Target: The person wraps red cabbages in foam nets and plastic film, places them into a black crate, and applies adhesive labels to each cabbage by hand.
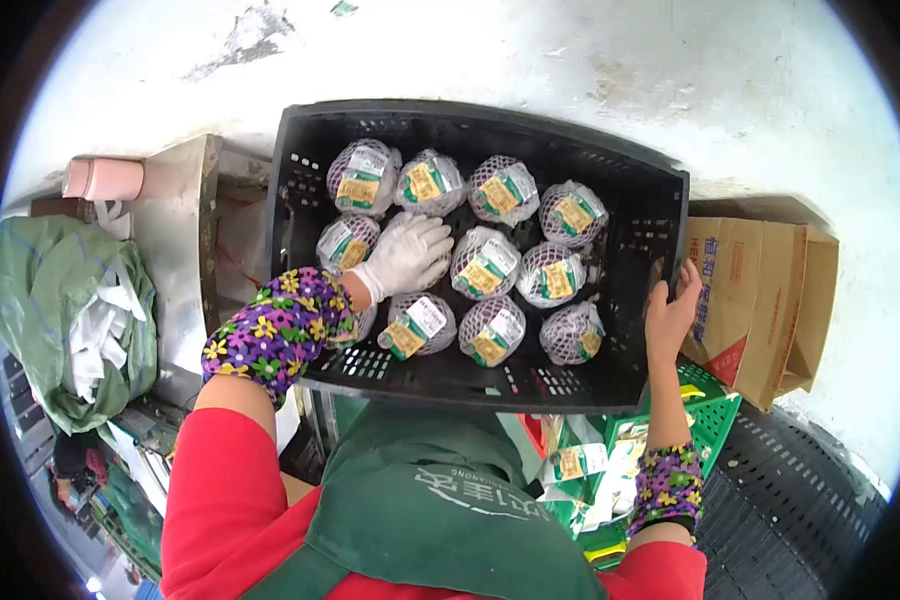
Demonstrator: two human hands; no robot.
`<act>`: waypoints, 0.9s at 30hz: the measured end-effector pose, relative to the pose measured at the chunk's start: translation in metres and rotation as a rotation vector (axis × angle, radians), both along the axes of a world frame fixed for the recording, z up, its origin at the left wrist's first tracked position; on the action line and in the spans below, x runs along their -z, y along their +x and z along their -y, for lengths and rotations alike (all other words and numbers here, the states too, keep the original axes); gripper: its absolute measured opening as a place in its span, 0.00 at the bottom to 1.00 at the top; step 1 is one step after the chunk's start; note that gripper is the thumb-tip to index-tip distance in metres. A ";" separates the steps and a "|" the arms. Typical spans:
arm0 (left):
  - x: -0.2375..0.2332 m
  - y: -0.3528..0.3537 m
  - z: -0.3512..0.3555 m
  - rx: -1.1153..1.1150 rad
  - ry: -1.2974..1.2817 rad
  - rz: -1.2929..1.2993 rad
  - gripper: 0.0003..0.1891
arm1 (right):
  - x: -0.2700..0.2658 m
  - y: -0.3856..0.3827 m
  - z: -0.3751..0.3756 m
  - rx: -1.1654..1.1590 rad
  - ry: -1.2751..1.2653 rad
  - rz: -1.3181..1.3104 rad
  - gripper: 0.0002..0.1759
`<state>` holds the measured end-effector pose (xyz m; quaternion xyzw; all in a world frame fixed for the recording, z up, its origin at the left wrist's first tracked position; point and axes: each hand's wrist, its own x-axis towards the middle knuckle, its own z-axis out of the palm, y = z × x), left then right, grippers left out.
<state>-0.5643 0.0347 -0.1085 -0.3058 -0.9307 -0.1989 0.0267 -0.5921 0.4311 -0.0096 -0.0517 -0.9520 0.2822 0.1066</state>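
Note:
A black plastic crate (490, 395) holds several round fruits in white foam nets, each with a green, yellow and white label. My left hand (408, 258), in a white glove, curves over one netted fruit (402, 217) in the middle row and mostly hides it. Beside it sit a labelled fruit (485, 262) to the right and another fruit (422, 325) below. My right hand (673, 312) is bare and grips the crate's right rim, its thumb on the inner side.
Right of the crate stands an open cardboard box (760, 300). Below it is a green crate (705, 400) with labelled packs (575, 462), beside black slatted crates (790, 490). A green sack (60, 300) with white scraps and a pink container (105, 179) are at left. A white wall (530, 60) rises behind.

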 end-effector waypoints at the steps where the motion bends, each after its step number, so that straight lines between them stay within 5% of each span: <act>1: -0.008 -0.001 -0.001 0.021 -0.068 0.074 0.21 | -0.004 0.000 0.004 0.127 -0.234 0.142 0.27; 3: -0.021 0.016 -0.008 -0.041 -0.072 0.053 0.24 | 0.007 0.000 -0.002 0.106 -0.199 0.075 0.26; 7: -0.009 0.078 -0.006 0.510 -0.021 0.130 0.30 | 0.011 0.003 -0.005 0.059 -0.098 0.017 0.25; 14: -0.026 0.070 -0.009 0.447 -0.066 0.110 0.29 | 0.008 0.001 0.000 0.096 -0.120 0.049 0.24; 17: -0.065 0.064 0.038 0.206 -0.032 0.150 0.23 | 0.007 0.000 -0.003 0.094 -0.148 0.078 0.25; 19: -0.086 0.066 0.064 0.034 -0.393 0.427 0.21 | 0.009 0.001 -0.003 0.099 -0.198 0.063 0.25; 21: -0.077 0.076 0.074 0.194 -0.350 0.494 0.28 | 0.009 0.000 -0.005 0.099 -0.143 0.051 0.25; 22: -0.078 0.088 0.075 0.290 -0.414 0.182 0.38 | 0.009 0.001 -0.005 0.100 -0.148 0.044 0.25; 23: -0.061 0.096 0.080 0.319 -0.544 0.232 0.46 | 0.009 0.002 -0.005 0.106 -0.151 0.058 0.25; 27: -0.051 0.102 0.078 0.217 -0.671 0.343 0.48 | 0.009 -0.002 -0.009 0.153 -0.234 0.158 0.28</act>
